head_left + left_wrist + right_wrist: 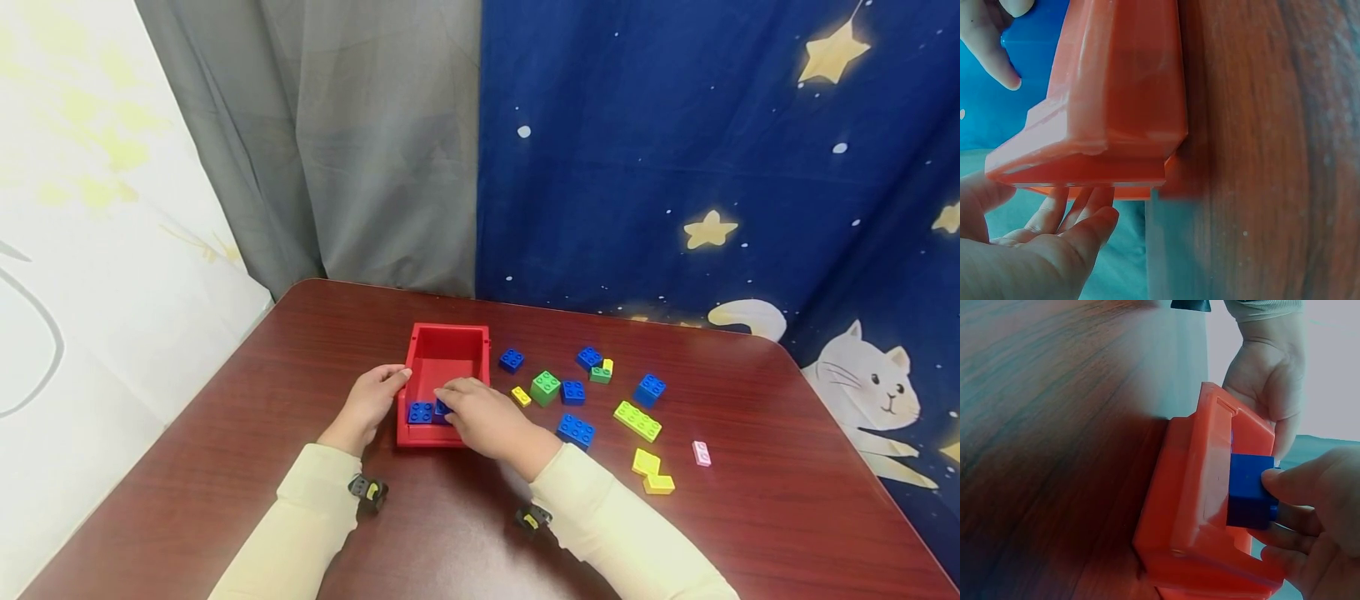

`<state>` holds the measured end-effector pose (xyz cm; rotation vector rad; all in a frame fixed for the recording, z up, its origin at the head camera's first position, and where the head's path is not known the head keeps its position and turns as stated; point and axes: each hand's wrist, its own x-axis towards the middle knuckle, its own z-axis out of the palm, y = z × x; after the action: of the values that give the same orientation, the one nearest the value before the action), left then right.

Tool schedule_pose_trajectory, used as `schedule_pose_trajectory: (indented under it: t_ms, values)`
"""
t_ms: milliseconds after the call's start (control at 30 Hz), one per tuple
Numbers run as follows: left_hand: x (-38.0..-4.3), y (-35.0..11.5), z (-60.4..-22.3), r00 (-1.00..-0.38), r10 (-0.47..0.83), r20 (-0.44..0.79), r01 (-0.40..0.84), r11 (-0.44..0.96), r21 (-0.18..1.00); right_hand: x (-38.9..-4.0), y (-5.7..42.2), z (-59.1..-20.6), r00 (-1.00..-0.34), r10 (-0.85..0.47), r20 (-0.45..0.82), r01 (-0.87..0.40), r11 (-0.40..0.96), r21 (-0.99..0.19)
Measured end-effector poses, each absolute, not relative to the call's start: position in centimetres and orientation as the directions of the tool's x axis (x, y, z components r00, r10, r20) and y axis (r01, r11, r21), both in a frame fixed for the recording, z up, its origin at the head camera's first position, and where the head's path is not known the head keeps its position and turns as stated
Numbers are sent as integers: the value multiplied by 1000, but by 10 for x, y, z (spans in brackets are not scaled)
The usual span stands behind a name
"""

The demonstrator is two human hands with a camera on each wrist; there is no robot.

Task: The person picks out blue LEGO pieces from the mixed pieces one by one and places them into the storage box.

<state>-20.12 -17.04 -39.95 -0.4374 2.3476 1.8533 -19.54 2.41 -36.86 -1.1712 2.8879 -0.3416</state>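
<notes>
A red open-topped plastic box (452, 329) stands on the table in the head view. At its left side, my left hand (367, 404) grips the wall, thumb at the rim and fingers along the outside, as the left wrist view shows. My right hand (486, 417) reaches over the box's near right corner. Between its thumb and fingers it pinches a blue toy building brick (1250, 490), which rises above the rim in the right wrist view. Left of this brick, another blue brick (421, 412) with studs up lies inside the box's near end.
Loose bricks lie on the table (300, 367) right of the box: several blue ones, a green brick (545, 388), a long lime brick (637, 421), yellow bricks (646, 462) and a pink brick (701, 453). Curtains (390, 150) hang behind the table's far edge.
</notes>
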Motion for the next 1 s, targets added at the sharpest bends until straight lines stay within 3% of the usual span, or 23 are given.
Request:
schedule_pose_trajectory:
  t_ms: [1000]
  values:
    - [-202, -171, -402, -954, -154, -258, -287, 212, 934, -199, 11, -367, -733, -678, -55, -661, 729, -177]
